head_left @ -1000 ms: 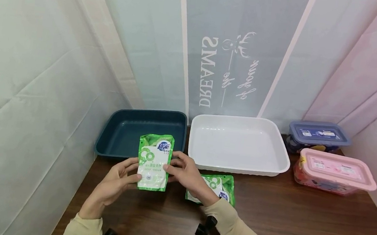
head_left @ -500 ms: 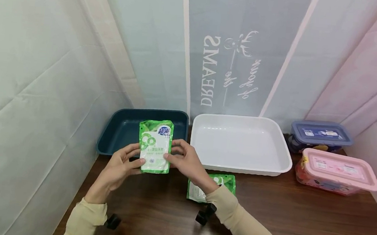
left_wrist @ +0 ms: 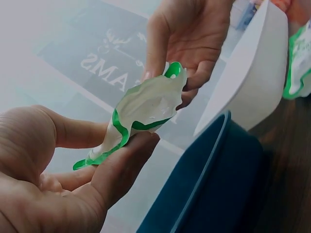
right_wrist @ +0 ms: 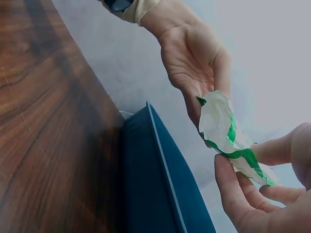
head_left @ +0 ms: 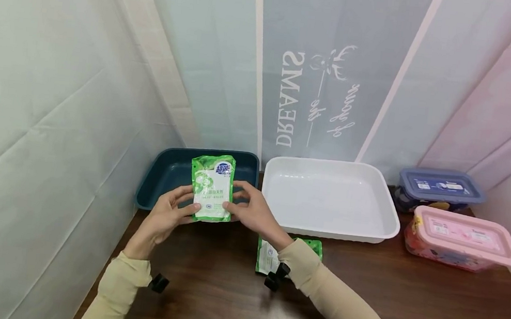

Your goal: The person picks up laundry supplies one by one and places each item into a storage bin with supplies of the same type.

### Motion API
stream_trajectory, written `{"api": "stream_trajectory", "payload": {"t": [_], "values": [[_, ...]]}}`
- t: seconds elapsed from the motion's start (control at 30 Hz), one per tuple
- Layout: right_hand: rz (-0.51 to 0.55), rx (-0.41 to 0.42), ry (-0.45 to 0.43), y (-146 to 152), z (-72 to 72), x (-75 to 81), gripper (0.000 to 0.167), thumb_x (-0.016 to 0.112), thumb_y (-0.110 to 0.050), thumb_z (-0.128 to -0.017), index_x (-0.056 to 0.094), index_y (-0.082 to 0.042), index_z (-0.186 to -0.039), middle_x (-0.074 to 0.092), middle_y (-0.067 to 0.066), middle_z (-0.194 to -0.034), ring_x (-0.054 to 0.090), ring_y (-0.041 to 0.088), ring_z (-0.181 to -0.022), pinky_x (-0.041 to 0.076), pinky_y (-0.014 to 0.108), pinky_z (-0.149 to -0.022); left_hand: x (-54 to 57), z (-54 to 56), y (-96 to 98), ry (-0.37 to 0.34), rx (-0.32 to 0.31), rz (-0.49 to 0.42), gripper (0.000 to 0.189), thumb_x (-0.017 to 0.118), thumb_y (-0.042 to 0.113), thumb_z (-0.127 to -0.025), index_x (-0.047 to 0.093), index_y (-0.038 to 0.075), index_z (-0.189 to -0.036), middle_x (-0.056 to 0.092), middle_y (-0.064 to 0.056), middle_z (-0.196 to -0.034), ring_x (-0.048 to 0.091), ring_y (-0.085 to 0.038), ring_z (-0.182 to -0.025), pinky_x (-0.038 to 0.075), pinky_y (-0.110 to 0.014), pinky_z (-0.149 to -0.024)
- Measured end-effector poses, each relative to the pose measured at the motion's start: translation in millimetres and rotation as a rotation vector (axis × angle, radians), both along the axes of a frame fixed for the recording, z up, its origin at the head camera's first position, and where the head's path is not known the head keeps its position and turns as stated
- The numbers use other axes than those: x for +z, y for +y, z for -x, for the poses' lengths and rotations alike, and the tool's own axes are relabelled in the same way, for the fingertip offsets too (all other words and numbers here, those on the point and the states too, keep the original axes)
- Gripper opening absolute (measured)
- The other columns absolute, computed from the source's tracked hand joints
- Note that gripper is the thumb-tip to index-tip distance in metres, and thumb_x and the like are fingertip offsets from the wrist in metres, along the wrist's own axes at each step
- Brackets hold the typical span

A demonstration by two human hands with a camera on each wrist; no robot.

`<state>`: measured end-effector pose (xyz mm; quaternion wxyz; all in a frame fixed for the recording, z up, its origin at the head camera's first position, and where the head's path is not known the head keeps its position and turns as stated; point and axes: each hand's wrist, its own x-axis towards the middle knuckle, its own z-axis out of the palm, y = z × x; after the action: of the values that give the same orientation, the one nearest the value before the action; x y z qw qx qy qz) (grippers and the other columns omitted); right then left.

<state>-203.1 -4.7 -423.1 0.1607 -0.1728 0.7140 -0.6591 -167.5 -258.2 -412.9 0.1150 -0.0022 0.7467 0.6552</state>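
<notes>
Between both hands a green and white pouch (head_left: 213, 188) is held upright, its printed front facing the head camera. My left hand (head_left: 164, 217) pinches its left edge, thumb in front and fingers behind. On the right edge my right hand (head_left: 252, 210) grips it the same way. The pouch is raised in front of the dark teal tray (head_left: 154, 185), which it partly hides. From below, the left wrist view shows the bottom fold of the pouch (left_wrist: 150, 104) between the two hands. A second green and white pouch (head_left: 267, 258) lies on the table, partly covered by the right forearm.
A white tray (head_left: 327, 229) stands right of the teal one, at the back of the wooden table (head_left: 364, 285). Farther right are a blue-lidded box (head_left: 441, 187) and a pink-lidded box (head_left: 464, 236). A printed curtain (head_left: 325, 31) hangs behind, and a pale sheet (head_left: 50, 158) hangs at left.
Both hands have raised the pouch and moved it away from me toward the teal tray, with their grip kept. The view has shifted slightly. The second pouch stays on the table.
</notes>
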Motion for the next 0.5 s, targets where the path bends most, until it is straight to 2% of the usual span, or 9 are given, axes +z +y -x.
{"api": "stream_trajectory", "payload": {"t": [0.17, 0.4, 0.5], "values": [[-0.037, -0.012, 0.011, -3, 8.0, -0.8, 0.063, 0.07, -0.013, -0.105, 0.043, -0.01, -0.161, 0.065, 0.019, -0.127, 0.077, 0.027, -0.102, 0.066, 0.039, -0.079, 0.3, 10.7, -1.2, 0.001, -0.006, 0.039, 0.068, 0.065, 0.01, -0.107, 0.031, 0.003, -0.166, 0.04, -0.028, -0.164, 0.073, -0.006, -0.094, 0.063, -0.026, -0.083], [-0.08, -0.035, 0.051, -10, 18.7, 2.0, 0.063, 0.07, -0.012, -0.104, 0.044, -0.008, -0.16, 0.064, 0.02, -0.127, 0.077, 0.027, -0.099, 0.064, 0.055, -0.085, 4.6, 22.2, -4.7, -0.007, 0.0, 0.089, 0.069, 0.065, 0.01, -0.107, 0.03, 0.003, -0.167, 0.04, -0.028, -0.164, 0.074, -0.006, -0.096, 0.063, -0.027, -0.086], [-0.105, -0.052, 0.069, -13, 22.2, 2.0, 0.062, 0.071, -0.011, -0.103, 0.046, -0.008, -0.159, 0.064, 0.019, -0.124, 0.077, 0.026, -0.094, 0.066, 0.047, -0.079, 5.2, 27.4, -5.7, -0.01, 0.0, 0.111, 0.07, 0.065, 0.009, -0.107, 0.03, 0.002, -0.167, 0.039, -0.028, -0.165, 0.075, -0.007, -0.095, 0.064, -0.027, -0.085]]}}
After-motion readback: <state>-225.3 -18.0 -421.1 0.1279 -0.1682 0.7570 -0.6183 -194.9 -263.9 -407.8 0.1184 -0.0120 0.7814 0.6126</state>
